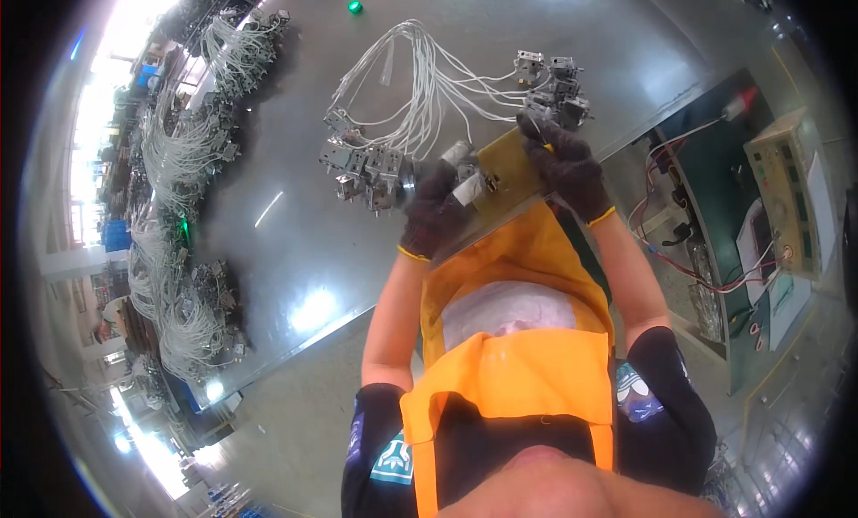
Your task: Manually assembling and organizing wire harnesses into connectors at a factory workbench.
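Observation:
My left hand (433,216), in a dark glove with a yellow cuff, is closed around a small metal block (487,182) with a whitish piece beside it. The block is over a yellow-brown board (509,163) at the table's near edge. At the board's right side, my right hand (565,167), gloved alike, has its fingers bent beside a cluster of metal blocks (560,78); what they grip is hidden. Another cluster of metal blocks (368,168) lies left of my left hand. A looped bundle of white cables (420,80) runs between the two clusters.
Bundles of white cables with metal parts (183,160) line the table's (295,98) left side. A small green round thing (355,7) sits at the far side. To the right are a beige instrument box (786,192), red and white wires (688,272) and scissors (758,335).

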Demonstrator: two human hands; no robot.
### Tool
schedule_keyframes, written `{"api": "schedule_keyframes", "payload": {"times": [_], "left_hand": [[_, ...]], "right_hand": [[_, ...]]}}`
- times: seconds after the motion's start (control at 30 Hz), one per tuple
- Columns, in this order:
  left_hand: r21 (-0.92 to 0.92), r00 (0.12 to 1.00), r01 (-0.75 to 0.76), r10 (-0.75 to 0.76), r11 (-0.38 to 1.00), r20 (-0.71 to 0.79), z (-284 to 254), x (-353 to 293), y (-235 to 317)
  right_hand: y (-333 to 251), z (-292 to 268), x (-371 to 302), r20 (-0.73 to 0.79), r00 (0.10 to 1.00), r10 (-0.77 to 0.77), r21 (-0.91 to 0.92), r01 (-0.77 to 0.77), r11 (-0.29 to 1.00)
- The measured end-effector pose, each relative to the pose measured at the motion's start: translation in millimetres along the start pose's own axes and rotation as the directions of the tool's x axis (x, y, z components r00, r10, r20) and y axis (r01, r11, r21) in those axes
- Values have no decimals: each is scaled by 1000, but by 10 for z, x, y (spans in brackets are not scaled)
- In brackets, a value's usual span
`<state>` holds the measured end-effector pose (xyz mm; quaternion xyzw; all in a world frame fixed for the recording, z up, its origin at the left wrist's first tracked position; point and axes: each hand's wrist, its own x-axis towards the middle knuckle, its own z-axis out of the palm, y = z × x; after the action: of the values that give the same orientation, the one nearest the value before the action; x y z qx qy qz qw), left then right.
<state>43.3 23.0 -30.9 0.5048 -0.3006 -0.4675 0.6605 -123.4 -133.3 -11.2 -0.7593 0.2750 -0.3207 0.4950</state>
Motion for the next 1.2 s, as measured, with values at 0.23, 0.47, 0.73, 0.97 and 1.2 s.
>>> {"api": "schedule_keyframes", "payload": {"times": [0.23,0.47,0.73,0.97,1.2], "left_hand": [[645,977,-141,213,751,-34,108,-39,-248],[914,833,-248,552,322,32,406,34,-420],[659,918,-205,376,724,-127,308,85,-405],[606,994,5,65,796,-93,292,395,-600],[960,969,3,238,280,-72,454,267,-339]], "right_hand": [[-85,-94,-109,299,909,290,71,-324,943],[-438,-249,-226,359,933,2,-375,142,916],[-588,-151,-207,390,914,-109,-502,311,807],[-402,-96,-169,478,878,30,-638,323,699],[-474,-73,-126,516,857,13,-723,427,543]]}}
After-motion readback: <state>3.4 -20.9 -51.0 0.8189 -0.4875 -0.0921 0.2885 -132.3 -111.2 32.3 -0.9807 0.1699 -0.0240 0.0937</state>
